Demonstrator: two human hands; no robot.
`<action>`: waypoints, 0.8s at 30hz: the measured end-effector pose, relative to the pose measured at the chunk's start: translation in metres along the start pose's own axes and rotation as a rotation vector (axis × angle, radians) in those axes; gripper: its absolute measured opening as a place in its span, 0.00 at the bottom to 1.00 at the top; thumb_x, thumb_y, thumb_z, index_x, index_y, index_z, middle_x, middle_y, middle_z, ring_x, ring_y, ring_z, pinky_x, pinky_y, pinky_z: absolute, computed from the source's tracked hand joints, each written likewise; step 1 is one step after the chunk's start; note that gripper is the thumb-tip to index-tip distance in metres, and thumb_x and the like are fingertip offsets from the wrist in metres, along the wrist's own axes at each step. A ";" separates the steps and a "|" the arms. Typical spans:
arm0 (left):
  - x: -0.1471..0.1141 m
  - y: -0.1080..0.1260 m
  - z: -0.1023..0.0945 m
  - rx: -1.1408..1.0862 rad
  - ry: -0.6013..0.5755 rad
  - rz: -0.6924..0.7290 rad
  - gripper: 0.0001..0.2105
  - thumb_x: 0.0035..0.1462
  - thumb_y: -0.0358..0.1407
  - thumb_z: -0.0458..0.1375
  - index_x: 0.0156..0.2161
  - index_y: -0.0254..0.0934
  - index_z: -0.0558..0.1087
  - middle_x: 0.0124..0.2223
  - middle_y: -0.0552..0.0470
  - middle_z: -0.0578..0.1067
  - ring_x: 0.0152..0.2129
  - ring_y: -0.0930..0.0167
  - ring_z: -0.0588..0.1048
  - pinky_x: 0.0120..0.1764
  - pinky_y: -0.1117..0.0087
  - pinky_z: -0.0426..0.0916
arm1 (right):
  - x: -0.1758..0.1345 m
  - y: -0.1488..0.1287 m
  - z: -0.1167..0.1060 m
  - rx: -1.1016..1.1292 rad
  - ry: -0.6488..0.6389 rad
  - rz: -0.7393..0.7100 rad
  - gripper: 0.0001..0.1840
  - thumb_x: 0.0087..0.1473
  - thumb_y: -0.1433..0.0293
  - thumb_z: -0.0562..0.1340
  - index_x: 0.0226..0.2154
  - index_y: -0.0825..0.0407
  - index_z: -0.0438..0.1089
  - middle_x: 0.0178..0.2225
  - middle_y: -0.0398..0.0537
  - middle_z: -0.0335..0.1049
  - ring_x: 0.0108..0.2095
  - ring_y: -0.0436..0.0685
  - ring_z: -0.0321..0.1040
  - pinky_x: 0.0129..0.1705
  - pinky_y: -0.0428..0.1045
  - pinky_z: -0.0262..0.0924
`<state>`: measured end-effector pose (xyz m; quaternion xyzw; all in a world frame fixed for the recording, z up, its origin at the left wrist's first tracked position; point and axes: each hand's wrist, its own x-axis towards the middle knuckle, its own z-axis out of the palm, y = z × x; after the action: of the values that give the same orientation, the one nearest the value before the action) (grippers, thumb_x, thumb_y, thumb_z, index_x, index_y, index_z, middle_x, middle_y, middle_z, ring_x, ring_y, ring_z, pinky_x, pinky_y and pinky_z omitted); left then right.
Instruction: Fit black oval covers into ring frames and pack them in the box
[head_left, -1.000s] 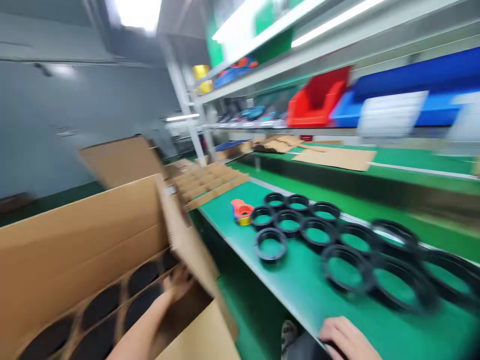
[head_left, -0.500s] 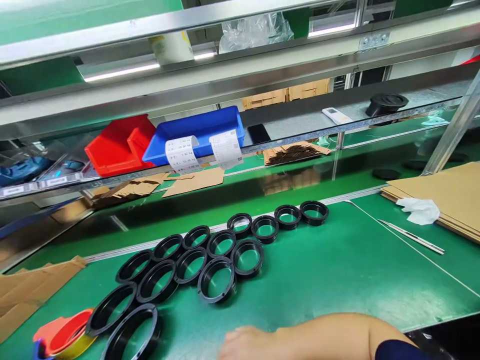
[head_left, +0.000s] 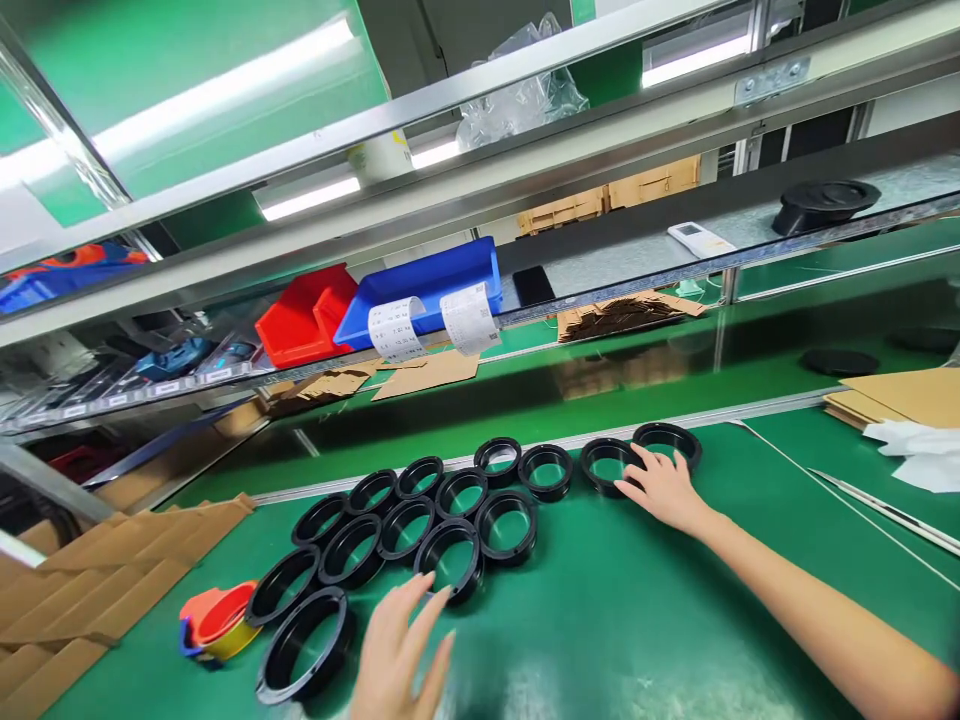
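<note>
Several black rings stand on the green worktop in a slanting group. My right hand reaches to the right end of the group, fingers spread over a black ring and the ring at the far right. Its fingertips overlap both rims; whether they grip one I cannot tell. My left hand is open and a little blurred, with nothing in it. Its fingertips are by the near edge of another black ring. The largest-looking ring stands left of it.
An orange tape dispenser sits left, beside folded cardboard. On the shelf are a red bin, a blue bin with printed labels, a phone and a black lid-like part. Tweezers lie right.
My left hand has come into view. The right arm now stretches to the far-right rings, where one ring stands further from its left neighbour. The view has shifted and tilted.
</note>
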<state>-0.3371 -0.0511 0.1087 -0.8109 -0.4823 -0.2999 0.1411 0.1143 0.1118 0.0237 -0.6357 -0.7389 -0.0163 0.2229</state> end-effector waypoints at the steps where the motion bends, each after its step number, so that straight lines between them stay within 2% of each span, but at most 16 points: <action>1: 0.009 0.008 0.023 -0.013 -0.069 0.012 0.32 0.63 0.34 0.54 0.68 0.61 0.51 0.65 0.52 0.65 0.60 0.57 0.65 0.59 0.47 0.65 | -0.011 0.006 0.001 0.036 0.022 -0.036 0.21 0.67 0.55 0.54 0.37 0.49 0.77 0.63 0.59 0.56 0.59 0.73 0.56 0.62 0.77 0.34; 3: 0.028 0.021 0.069 0.059 -0.209 -0.016 0.31 0.64 0.36 0.54 0.70 0.53 0.52 0.70 0.44 0.56 0.64 0.53 0.58 0.61 0.39 0.58 | -0.028 0.010 -0.005 0.130 0.042 -0.116 0.25 0.68 0.54 0.51 0.32 0.49 0.76 0.61 0.58 0.59 0.61 0.69 0.56 0.64 0.75 0.32; 5: 0.048 0.034 0.104 0.151 -0.308 -0.059 0.30 0.64 0.38 0.55 0.69 0.47 0.55 0.71 0.40 0.51 0.66 0.49 0.52 0.61 0.33 0.50 | -0.039 0.006 -0.015 0.215 0.022 -0.189 0.26 0.68 0.54 0.50 0.30 0.48 0.75 0.60 0.56 0.62 0.62 0.67 0.54 0.66 0.72 0.31; 8: 0.083 0.054 0.134 0.198 -0.387 -0.094 0.28 0.65 0.42 0.55 0.68 0.46 0.57 0.71 0.41 0.50 0.67 0.48 0.49 0.62 0.31 0.42 | -0.044 -0.009 -0.028 0.287 -0.036 -0.262 0.23 0.68 0.55 0.52 0.31 0.47 0.75 0.59 0.54 0.63 0.64 0.64 0.53 0.67 0.71 0.31; 13: 0.131 0.086 0.151 0.206 -0.480 -0.225 0.27 0.68 0.47 0.51 0.68 0.45 0.58 0.71 0.44 0.50 0.67 0.47 0.47 0.62 0.32 0.44 | -0.041 -0.035 -0.029 0.370 -0.088 -0.368 0.16 0.68 0.60 0.54 0.36 0.48 0.74 0.60 0.52 0.63 0.64 0.63 0.53 0.68 0.70 0.29; 15: 0.137 0.095 0.155 0.195 -0.512 -0.264 0.26 0.68 0.47 0.49 0.68 0.43 0.58 0.70 0.44 0.53 0.67 0.48 0.49 0.63 0.36 0.47 | -0.041 -0.038 -0.023 0.435 -0.072 -0.395 0.13 0.68 0.60 0.56 0.45 0.46 0.74 0.61 0.51 0.61 0.64 0.63 0.53 0.68 0.71 0.28; 18: 0.136 0.101 0.159 0.128 -0.515 -0.257 0.24 0.69 0.46 0.48 0.67 0.45 0.60 0.70 0.46 0.55 0.67 0.53 0.50 0.63 0.42 0.51 | -0.042 -0.032 -0.016 0.537 0.032 -0.368 0.19 0.68 0.59 0.57 0.59 0.41 0.66 0.63 0.49 0.58 0.65 0.64 0.50 0.69 0.71 0.27; 21: 0.134 0.102 0.163 0.024 -0.453 -0.233 0.23 0.68 0.44 0.48 0.65 0.43 0.63 0.67 0.45 0.61 0.66 0.54 0.54 0.63 0.40 0.49 | -0.035 -0.018 -0.014 0.651 0.270 -0.211 0.19 0.68 0.58 0.56 0.59 0.42 0.66 0.60 0.50 0.61 0.63 0.63 0.54 0.69 0.68 0.32; 24: 0.138 0.103 0.169 -0.188 -0.253 -0.195 0.21 0.69 0.41 0.45 0.61 0.39 0.68 0.63 0.42 0.67 0.63 0.54 0.60 0.63 0.36 0.48 | -0.022 0.002 -0.010 0.818 0.491 0.099 0.20 0.65 0.54 0.55 0.51 0.47 0.71 0.53 0.53 0.66 0.57 0.65 0.60 0.64 0.64 0.50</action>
<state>-0.1394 0.0818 0.0691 -0.8011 -0.5424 -0.2516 -0.0266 0.1214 0.0885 0.0241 -0.5074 -0.5790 0.1368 0.6233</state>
